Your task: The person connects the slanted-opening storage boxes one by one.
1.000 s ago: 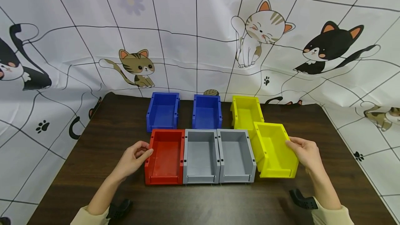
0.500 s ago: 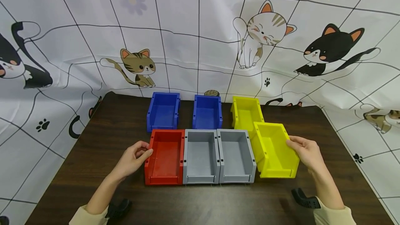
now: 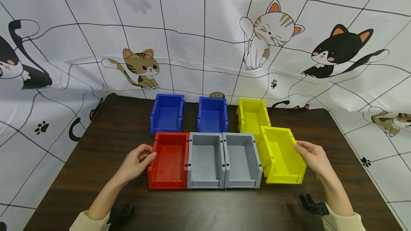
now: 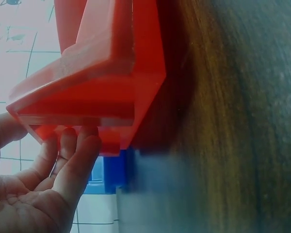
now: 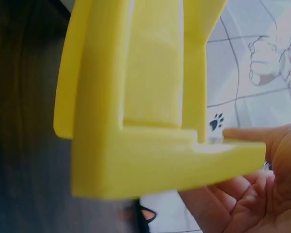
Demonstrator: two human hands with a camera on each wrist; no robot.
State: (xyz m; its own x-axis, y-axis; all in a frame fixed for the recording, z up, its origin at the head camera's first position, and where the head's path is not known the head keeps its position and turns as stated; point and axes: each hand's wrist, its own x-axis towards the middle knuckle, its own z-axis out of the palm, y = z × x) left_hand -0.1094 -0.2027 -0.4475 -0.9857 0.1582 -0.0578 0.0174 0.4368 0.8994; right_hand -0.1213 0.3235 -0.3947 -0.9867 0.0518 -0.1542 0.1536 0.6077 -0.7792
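At the left of the front row stands a red storage bin (image 3: 170, 159). My left hand (image 3: 133, 163) pinches its left side wall, thumb over the rim and fingers against the outside, as the left wrist view shows. Two grey bins (image 3: 206, 159) stand side by side right of the red one. My right hand (image 3: 314, 158) grips the right wall of a yellow bin (image 3: 282, 154), thumb at its upper edge. That yellow bin sits slightly askew beside the right-hand grey bin (image 3: 242, 159); in the right wrist view its front (image 5: 155, 167) shows a gap to the dark table.
Behind the front row stand two blue bins (image 3: 168, 113) and another yellow bin (image 3: 253, 115), whose front corner the held yellow bin overlaps in the head view. The dark wooden table (image 3: 208, 209) ends at a white cat-print curtain (image 3: 189, 52) at the back and sides.
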